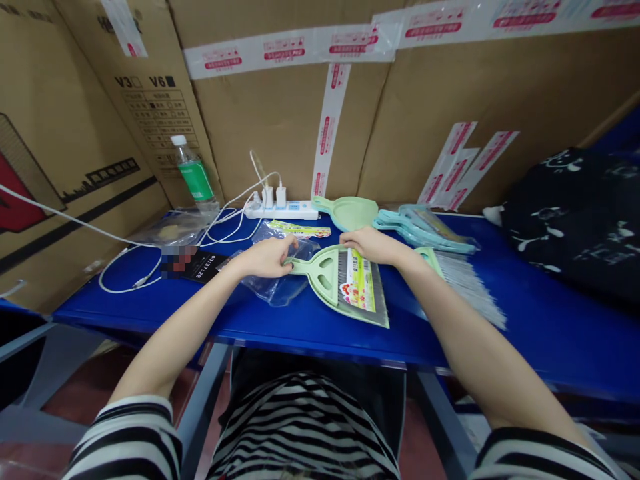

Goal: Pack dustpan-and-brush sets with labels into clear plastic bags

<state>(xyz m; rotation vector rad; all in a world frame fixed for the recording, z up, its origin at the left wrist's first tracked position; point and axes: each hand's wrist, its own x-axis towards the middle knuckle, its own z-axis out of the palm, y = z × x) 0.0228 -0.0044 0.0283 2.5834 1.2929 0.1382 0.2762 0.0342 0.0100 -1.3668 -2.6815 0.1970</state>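
Left fingers (285,269), closed, pinch green handle (301,267).

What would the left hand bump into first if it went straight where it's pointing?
Probably the wide part of the green brush and dustpan, whose handle the left hand touches; depth is hard to judge from one view.

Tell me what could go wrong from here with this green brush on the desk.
The loose plastic bag by the left hand might snag on the green handle. The phone near the left forearm could get nudged. The bottle stands near the power strip; if knocked, it might leak.
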